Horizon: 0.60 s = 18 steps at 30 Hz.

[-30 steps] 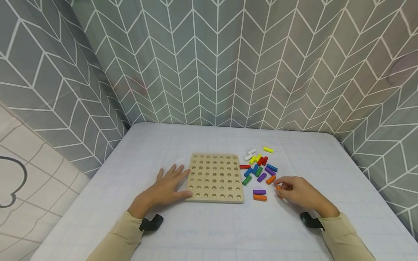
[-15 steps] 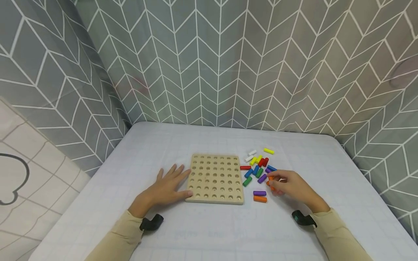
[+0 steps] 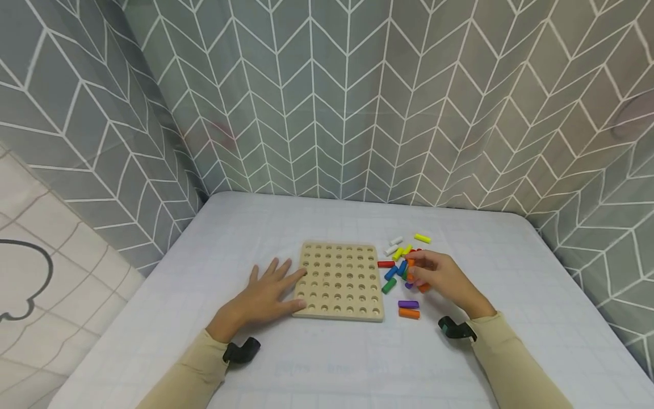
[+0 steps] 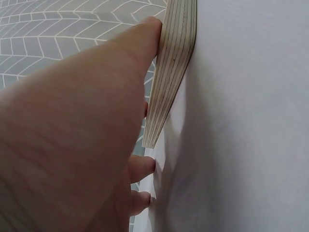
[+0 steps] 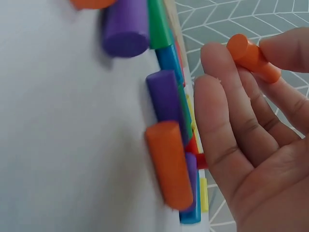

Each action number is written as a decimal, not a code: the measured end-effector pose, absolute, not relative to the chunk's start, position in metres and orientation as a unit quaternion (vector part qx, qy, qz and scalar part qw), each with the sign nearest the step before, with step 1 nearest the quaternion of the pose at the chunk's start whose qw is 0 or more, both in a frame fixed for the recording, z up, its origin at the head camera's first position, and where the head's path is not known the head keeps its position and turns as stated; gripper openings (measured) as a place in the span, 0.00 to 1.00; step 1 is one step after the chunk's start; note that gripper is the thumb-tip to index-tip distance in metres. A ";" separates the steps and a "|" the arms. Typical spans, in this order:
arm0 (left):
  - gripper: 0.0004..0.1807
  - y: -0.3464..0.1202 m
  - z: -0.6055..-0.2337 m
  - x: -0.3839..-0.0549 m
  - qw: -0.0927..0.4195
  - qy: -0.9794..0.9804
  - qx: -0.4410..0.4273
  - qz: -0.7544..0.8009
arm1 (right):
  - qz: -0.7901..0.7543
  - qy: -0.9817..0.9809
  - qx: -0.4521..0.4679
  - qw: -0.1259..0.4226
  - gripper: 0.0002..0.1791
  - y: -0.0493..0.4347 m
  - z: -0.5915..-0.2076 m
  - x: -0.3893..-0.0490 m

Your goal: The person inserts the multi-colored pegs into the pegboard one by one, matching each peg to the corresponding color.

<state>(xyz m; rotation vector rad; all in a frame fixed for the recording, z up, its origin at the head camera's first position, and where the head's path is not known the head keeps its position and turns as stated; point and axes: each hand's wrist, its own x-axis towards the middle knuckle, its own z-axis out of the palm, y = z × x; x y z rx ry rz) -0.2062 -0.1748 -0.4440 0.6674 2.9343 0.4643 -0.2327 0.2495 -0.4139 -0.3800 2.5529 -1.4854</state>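
A square wooden pegboard (image 3: 339, 281) with rows of round holes lies on the table. My left hand (image 3: 265, 295) rests at its left edge, fingers spread, thumb and a fingertip on the board; the left wrist view shows the thumb against the layered wooden side (image 4: 175, 63). Between thumb and fingers, my right hand (image 3: 443, 278) pinches an orange peg (image 5: 253, 58) above the loose pegs to the right of the board. Beneath it lie another orange peg (image 5: 169, 164) and a purple peg (image 5: 165, 99). The hand hides part of the pile in the head view.
A purple peg (image 3: 408, 304) and an orange peg (image 3: 409, 313) lie together nearer the front. White (image 3: 395, 241), yellow (image 3: 422, 238), red (image 3: 386, 264), blue (image 3: 391, 273) and green (image 3: 389, 285) pegs lie beside the board. A patterned curtain (image 3: 337, 102) hangs behind the table (image 3: 327, 363).
My right hand has lifted the orange peg from the table and moved left and away from me, over the pile. My left hand has stayed at the board's edge.
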 end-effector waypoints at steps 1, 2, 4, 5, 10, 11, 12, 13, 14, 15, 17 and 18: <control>0.46 -0.175 -0.444 -0.206 0.047 0.963 0.219 0.151 | -0.498 0.854 -0.128 0.080 0.26 0.247 -0.413 -0.235; 0.46 -0.175 -0.444 -0.206 0.047 0.963 0.218 0.151 | -0.498 0.854 -0.127 0.077 0.26 0.246 -0.413 -0.238; 0.46 -0.175 -0.443 -0.206 0.048 0.963 0.219 0.152 | -0.505 0.851 -0.124 0.075 0.26 0.244 -0.412 -0.243; 0.46 -0.175 -0.443 -0.206 0.050 0.963 0.219 0.152 | -0.509 0.848 -0.125 0.074 0.26 0.243 -0.411 -0.245; 0.46 -0.175 -0.445 -0.207 0.055 0.962 0.219 0.153 | -0.534 0.833 -0.129 0.070 0.25 0.241 -0.406 -0.255; 0.46 -0.175 -0.446 -0.207 0.055 0.963 0.218 0.152 | -0.537 0.830 -0.132 0.070 0.26 0.239 -0.405 -0.257; 0.46 -0.175 -0.447 -0.207 0.056 0.963 0.218 0.152 | -0.538 0.829 -0.134 0.070 0.26 0.238 -0.404 -0.259; 0.46 -0.175 -0.447 -0.207 0.056 0.963 0.217 0.150 | -0.541 0.827 -0.137 0.070 0.26 0.236 -0.404 -0.260; 0.46 -0.176 -0.448 -0.208 0.056 0.963 0.217 0.148 | -0.544 0.824 -0.139 0.069 0.27 0.234 -0.403 -0.262; 0.46 -0.176 -0.447 -0.208 0.057 0.963 0.217 0.148 | -0.547 0.822 -0.140 0.068 0.27 0.232 -0.403 -0.263; 0.45 -0.175 -0.446 -0.208 0.056 0.962 0.219 0.150 | -0.553 0.819 -0.139 0.064 0.26 0.229 -0.403 -0.266; 0.45 -0.175 -0.446 -0.208 0.056 0.962 0.221 0.152 | -0.555 0.818 -0.139 0.060 0.26 0.227 -0.403 -0.268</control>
